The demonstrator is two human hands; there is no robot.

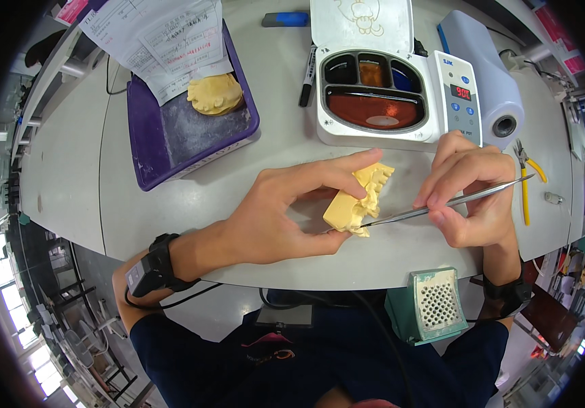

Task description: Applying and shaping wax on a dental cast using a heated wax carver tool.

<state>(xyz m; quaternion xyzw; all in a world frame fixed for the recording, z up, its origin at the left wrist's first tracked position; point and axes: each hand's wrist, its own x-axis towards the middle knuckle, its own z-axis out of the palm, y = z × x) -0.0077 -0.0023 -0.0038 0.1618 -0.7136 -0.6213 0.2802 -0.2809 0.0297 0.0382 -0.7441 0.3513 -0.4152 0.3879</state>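
My left hand (pixel 286 207) grips a yellow plaster dental model (pixel 348 209) between thumb and fingers, with its row of teeth turned to the right. A slim metal carving instrument (pixel 469 198) is pinched in my right hand (pixel 469 187). Its tip touches the model's lower edge, close to my left thumb. The far end of the instrument points up and to the right. Beyond my hands stands a white wax heating pot (pixel 374 136) with its lid up. Reddish wax (pixel 357 107) fills its large front well, and smaller wells lie behind.
At the left a purple tray (pixel 255 132) holds another yellow plaster model (pixel 215 94) and paper slips (pixel 170 51). A black marker (pixel 307 78) lies beside the pot. Yellow-handled pliers (pixel 526 183) and a blue-white device (pixel 486 81) are at the right. A green box with a perforated top (pixel 439 304) sits at the near edge.
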